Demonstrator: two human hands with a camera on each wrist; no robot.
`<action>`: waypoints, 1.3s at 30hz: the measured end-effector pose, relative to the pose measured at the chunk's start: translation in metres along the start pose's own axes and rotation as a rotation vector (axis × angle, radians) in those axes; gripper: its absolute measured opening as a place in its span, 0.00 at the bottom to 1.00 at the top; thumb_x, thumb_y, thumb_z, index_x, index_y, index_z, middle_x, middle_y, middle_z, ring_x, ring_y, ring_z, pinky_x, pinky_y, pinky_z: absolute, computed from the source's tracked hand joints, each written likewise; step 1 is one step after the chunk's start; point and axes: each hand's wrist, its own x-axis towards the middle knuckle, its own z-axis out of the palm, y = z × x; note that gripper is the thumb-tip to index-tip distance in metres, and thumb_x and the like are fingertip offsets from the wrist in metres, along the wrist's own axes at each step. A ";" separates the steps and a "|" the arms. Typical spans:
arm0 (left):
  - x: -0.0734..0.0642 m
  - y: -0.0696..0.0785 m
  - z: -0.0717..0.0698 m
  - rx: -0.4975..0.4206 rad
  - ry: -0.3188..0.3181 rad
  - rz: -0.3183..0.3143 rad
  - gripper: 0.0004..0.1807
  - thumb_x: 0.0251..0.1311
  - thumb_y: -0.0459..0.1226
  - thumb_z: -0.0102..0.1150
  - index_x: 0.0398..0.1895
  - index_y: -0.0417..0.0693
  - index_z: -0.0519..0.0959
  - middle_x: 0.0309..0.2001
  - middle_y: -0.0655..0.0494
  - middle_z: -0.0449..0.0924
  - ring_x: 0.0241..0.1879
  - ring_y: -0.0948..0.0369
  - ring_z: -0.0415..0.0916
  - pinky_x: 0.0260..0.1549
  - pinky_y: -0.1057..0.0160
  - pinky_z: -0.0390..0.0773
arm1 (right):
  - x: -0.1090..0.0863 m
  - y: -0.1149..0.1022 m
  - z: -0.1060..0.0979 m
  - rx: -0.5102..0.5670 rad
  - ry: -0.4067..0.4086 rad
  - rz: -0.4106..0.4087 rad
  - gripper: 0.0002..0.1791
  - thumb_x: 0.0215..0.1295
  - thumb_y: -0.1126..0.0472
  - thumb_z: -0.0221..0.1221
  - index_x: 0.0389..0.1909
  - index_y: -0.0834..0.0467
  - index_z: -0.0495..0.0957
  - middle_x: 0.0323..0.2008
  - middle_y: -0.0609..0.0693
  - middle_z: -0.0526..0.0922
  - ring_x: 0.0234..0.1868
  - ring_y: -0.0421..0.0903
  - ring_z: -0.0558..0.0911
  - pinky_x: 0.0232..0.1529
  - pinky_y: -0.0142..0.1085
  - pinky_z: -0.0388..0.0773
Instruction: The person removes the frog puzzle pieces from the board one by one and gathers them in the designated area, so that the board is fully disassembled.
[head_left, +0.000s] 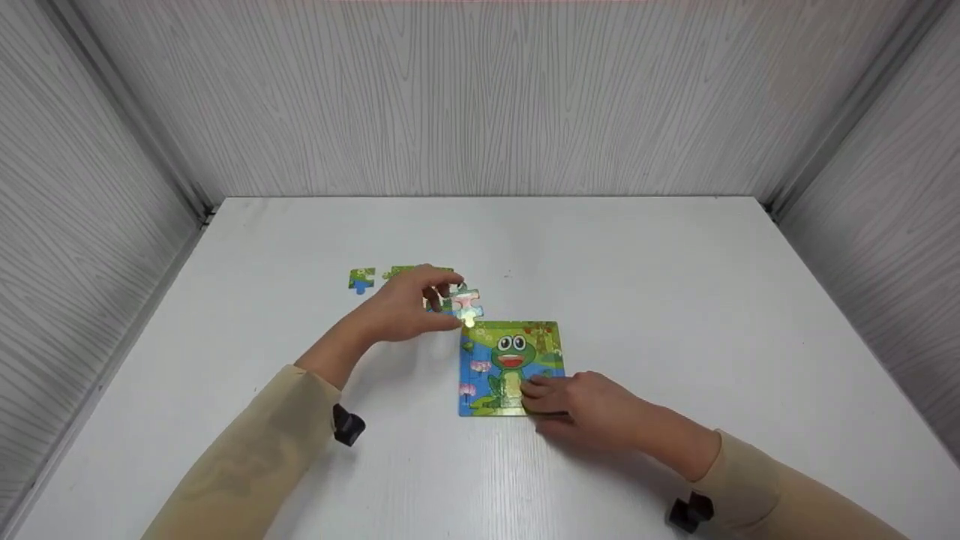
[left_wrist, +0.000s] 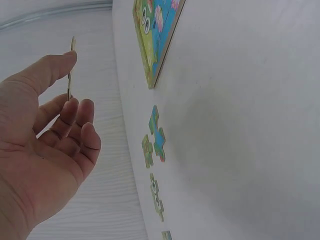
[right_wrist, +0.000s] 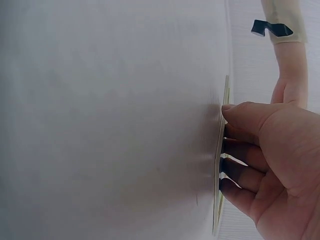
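In the head view my left hand holds a jigsaw piece between thumb and fingertips, just above the top-left corner of a square frog puzzle board. The left wrist view shows that piece edge-on in the pinch, with the other fingers curled loosely. My right hand is at the board's lower right corner, fingers bent over its top and thumb against the near edge. In the right wrist view the board appears edge-on beside those fingertips. The hand hides that corner's picture.
Loose puzzle pieces lie on the white table beyond and left of the board. One piece sits apart at the left; others are partly behind my left hand. Grey wood-grain panels stand at the back and sides.
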 end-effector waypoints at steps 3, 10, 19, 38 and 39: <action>-0.003 -0.004 -0.010 0.012 0.024 -0.009 0.36 0.63 0.40 0.75 0.74 0.46 0.75 0.56 0.49 0.78 0.51 0.53 0.79 0.51 0.53 0.80 | 0.000 0.000 0.000 -0.004 0.000 0.001 0.21 0.75 0.58 0.66 0.65 0.56 0.84 0.67 0.54 0.80 0.69 0.51 0.78 0.54 0.53 0.84; -0.012 -0.014 -0.028 0.030 0.069 -0.055 0.36 0.63 0.40 0.75 0.74 0.45 0.75 0.57 0.46 0.77 0.51 0.53 0.78 0.48 0.53 0.79 | -0.001 -0.001 0.000 -0.011 0.001 0.003 0.21 0.75 0.57 0.66 0.65 0.56 0.84 0.68 0.54 0.79 0.69 0.52 0.78 0.52 0.53 0.84; -0.018 -0.033 -0.041 0.034 0.086 -0.081 0.35 0.65 0.38 0.74 0.74 0.44 0.74 0.58 0.46 0.77 0.51 0.51 0.78 0.51 0.52 0.80 | -0.003 0.001 0.001 -0.001 0.011 -0.001 0.21 0.74 0.58 0.66 0.66 0.55 0.83 0.68 0.54 0.79 0.70 0.51 0.78 0.53 0.54 0.84; -0.023 -0.072 -0.045 0.052 0.081 -0.211 0.36 0.67 0.39 0.72 0.76 0.43 0.71 0.61 0.45 0.76 0.52 0.50 0.76 0.51 0.53 0.77 | -0.003 0.000 0.001 -0.003 0.016 -0.009 0.21 0.74 0.57 0.66 0.66 0.55 0.84 0.68 0.55 0.79 0.69 0.52 0.78 0.50 0.53 0.84; -0.023 -0.073 -0.044 0.052 0.081 -0.210 0.36 0.67 0.39 0.72 0.76 0.42 0.71 0.61 0.45 0.77 0.52 0.50 0.76 0.50 0.53 0.77 | -0.003 0.000 0.000 -0.004 0.014 -0.005 0.21 0.75 0.57 0.66 0.66 0.55 0.83 0.68 0.54 0.79 0.69 0.52 0.78 0.49 0.53 0.84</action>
